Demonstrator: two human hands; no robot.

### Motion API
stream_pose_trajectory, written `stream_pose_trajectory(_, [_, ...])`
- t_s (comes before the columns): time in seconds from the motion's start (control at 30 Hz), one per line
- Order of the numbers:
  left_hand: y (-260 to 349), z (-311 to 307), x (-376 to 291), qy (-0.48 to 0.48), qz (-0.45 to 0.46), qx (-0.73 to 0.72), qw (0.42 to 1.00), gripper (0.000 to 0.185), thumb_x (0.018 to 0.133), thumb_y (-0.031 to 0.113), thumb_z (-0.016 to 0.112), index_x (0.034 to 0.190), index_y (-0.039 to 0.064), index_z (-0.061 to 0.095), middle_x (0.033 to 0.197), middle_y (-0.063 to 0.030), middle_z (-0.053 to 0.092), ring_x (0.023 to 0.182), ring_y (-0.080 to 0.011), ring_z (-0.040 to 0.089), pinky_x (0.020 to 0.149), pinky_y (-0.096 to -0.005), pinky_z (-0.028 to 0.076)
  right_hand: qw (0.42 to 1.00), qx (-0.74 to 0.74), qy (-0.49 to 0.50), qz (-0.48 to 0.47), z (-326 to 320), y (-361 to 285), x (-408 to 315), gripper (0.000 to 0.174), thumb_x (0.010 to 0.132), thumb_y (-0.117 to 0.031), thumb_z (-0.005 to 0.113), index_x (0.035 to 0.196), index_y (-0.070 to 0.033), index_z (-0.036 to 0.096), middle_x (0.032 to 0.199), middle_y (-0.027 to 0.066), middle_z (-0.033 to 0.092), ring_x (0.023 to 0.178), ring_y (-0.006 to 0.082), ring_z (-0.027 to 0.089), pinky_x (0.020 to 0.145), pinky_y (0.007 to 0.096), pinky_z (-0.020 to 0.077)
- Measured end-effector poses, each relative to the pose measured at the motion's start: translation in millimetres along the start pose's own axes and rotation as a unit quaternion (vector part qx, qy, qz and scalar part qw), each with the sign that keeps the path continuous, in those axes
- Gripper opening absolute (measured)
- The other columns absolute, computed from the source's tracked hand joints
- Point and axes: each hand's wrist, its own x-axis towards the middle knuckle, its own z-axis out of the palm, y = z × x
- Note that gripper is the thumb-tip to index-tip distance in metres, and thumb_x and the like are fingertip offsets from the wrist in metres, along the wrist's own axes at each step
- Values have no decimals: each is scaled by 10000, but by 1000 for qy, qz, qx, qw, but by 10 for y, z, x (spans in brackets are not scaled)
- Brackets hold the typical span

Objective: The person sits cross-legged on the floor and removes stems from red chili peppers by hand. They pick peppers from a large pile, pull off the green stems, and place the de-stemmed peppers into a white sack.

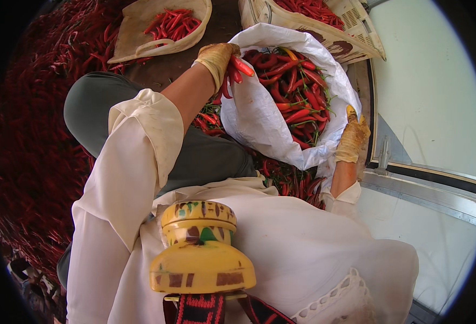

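A white woven plastic sack (pixel 246 109) stands with its mouth wide before me, filled with red chilli peppers (pixel 302 93), many with green stems. At its left rim is my left hand (pixel 217 58), in a stained, pale yellow glove. Several red chillies (pixel 238 71) stick out from its closed fingers. Whether those fingers also grip the rim is hidden. On the opposite side, my right hand (pixel 353 135), in a similar soiled glove, holds the sack's right rim, its thumb at the edge and its other fingers mostly hidden.
A large heap of red chillies (pixel 31 162) covers the left. Beyond the sack are a cut-open plastic container (pixel 126 34) and a pale crate (pixel 339 42), both holding chillies. More chillies (pixel 292 178) lie beneath the sack. A metal-framed pale panel (pixel 432 97) bounds the right.
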Motion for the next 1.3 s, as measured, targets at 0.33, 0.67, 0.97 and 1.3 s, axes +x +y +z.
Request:
stream_pose_trajectory(0.33, [283, -46, 83, -44, 243, -49, 968, 315, 925, 230, 510, 1054, -37, 614, 653, -214, 669, 409, -303, 565, 513, -391, 535, 998, 5, 21, -65, 78, -476, 731, 507, 835, -361, 710, 1112, 60, 650, 1057, 215, 674, 908, 319, 633, 851, 361, 487])
stream_pose_trajectory(0.67, [434, -335, -245, 4, 84, -9, 996, 197, 819, 198, 716, 905, 30, 661, 729, -100, 637, 555, -180, 588, 507, -320, 485, 840, 6, -273, -468, 763, -1425, 622, 463, 862, -292, 700, 1257, -77, 587, 1121, 147, 643, 996, 301, 625, 889, 372, 483])
stream_pose_trajectory(0.97, [932, -2134, -1322, -17, 519, -356, 777, 154, 922, 163, 597, 948, 22, 652, 805, -73, 697, 657, -200, 673, 569, -333, 570, 757, -236, -333, -510, 2043, -815, 155, 762, 873, -534, 563, 1449, -73, 373, 1482, 147, 377, 1365, 351, 353, 1079, 449, 338])
stream_pose_trajectory(1.3, [-2201, -4110, -2764, 167, 548, -685, 450, 154, 782, 175, 647, 894, 67, 653, 872, -81, 671, 831, -262, 634, 823, -511, 504, 645, -334, -498, -474, 1445, -2401, 639, 539, 744, -297, 795, 1194, -47, 638, 1117, 170, 679, 1042, 313, 648, 914, 356, 492])
